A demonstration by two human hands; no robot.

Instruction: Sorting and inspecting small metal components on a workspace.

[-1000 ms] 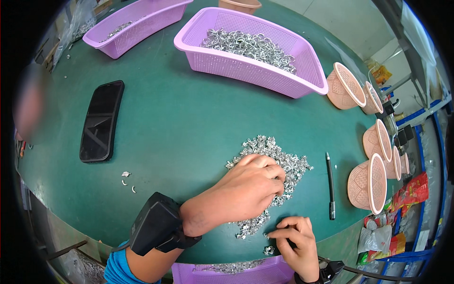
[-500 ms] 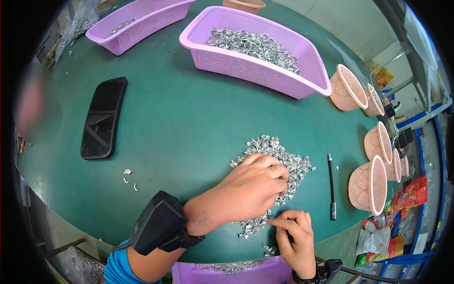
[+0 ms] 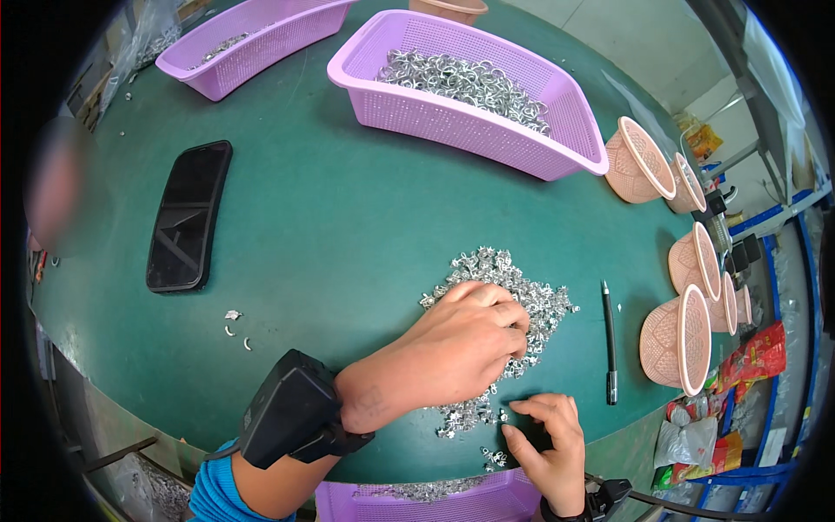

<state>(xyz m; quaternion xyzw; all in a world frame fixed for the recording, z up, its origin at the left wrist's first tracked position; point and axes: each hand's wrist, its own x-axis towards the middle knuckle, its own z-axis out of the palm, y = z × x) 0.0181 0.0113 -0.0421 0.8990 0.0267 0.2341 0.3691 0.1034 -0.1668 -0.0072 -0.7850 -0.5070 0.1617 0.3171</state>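
A heap of small silvery metal pieces (image 3: 544, 304) lies on the green table, with a looser band of them nearer me. My left hand (image 3: 474, 335) rests on the heap, palm down, its fingers curled inward; the fingertips and whatever they pinch are hidden. To its lower right is my right hand (image 3: 552, 439), open, thumb and forefinger apart with nothing between them. One metal piece (image 3: 503, 416) lies just left of those fingertips. A little cluster of pieces (image 3: 494, 458) sits near the table's front edge.
Beyond the heap stands a purple basket (image 3: 470, 126) of metal rings; another purple basket (image 3: 252, 56) is far left. A third purple basket (image 3: 487, 505) sits below the front edge. A phone (image 3: 190, 217) lies left, a pen (image 3: 611, 348) right, beside peach baskets (image 3: 665, 344).
My right thumb and forefinger have parted, and the hand has shifted slightly right, away from the heap. A metal piece now shows beside its fingertips. My left hand has stayed nearly still.
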